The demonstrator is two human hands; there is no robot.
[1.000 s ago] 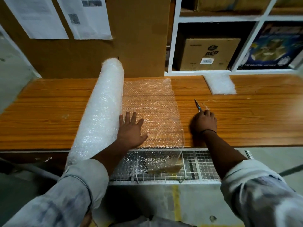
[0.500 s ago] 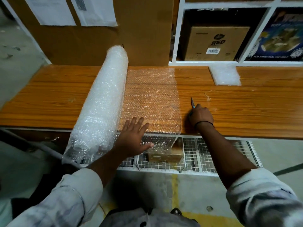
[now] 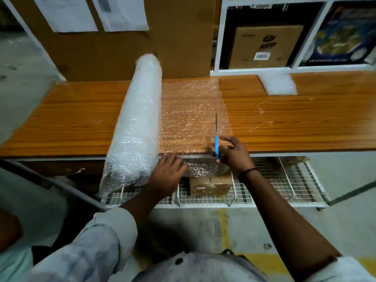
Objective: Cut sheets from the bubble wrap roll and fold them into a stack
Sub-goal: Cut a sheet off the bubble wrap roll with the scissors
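Observation:
A thick bubble wrap roll (image 3: 136,123) lies across the wooden table (image 3: 295,127), its near end overhanging the front edge. An unrolled sheet (image 3: 191,110) spreads flat to its right and hangs over the table's front. My left hand (image 3: 166,176) presses the hanging part of the sheet at the table edge, just right of the roll. My right hand (image 3: 234,153) grips blue-handled scissors (image 3: 216,137) over the sheet's near right part, blades pointing away from me. A small stack of folded bubble wrap (image 3: 278,84) lies at the table's back right.
A wire mesh shelf (image 3: 274,186) juts out below the table front, holding a small cardboard box (image 3: 211,186). A tall cardboard panel (image 3: 122,47) stands behind the roll. White shelving (image 3: 221,37) with boxes stands at the back right.
My right hand lifted the scissors off the table and brought them left over the sheet. My left hand slid down from the sheet's top to the hanging edge.

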